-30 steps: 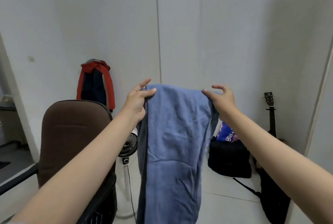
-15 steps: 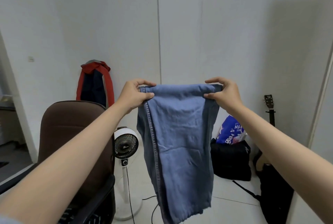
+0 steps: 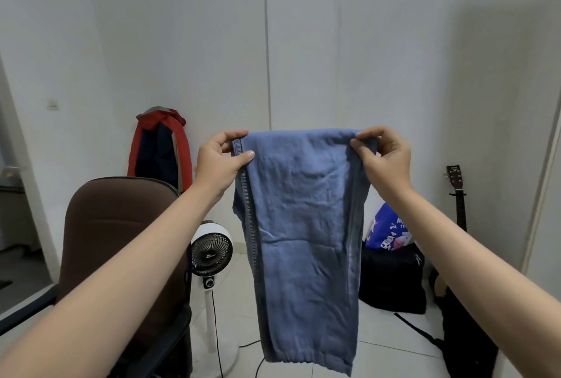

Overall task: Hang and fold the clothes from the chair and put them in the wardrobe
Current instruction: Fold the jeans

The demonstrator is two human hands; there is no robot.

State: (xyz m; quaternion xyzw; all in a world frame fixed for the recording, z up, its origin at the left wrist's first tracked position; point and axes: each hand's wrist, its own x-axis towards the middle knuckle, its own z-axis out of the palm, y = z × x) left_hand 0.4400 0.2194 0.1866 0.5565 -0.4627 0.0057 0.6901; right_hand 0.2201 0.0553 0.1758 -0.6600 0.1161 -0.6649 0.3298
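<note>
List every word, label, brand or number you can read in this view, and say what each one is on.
Blue printed plastic bag on the black bag: white lettering, only partly legible, something like "M" and "TH"; the rest is cut off or blurred.
White pedestal fan: small white logo on its black grille, too small to read.
Black guitar headstock: faint mark at the top, unreadable.
Blue denim trousers: no text visible.
</note>
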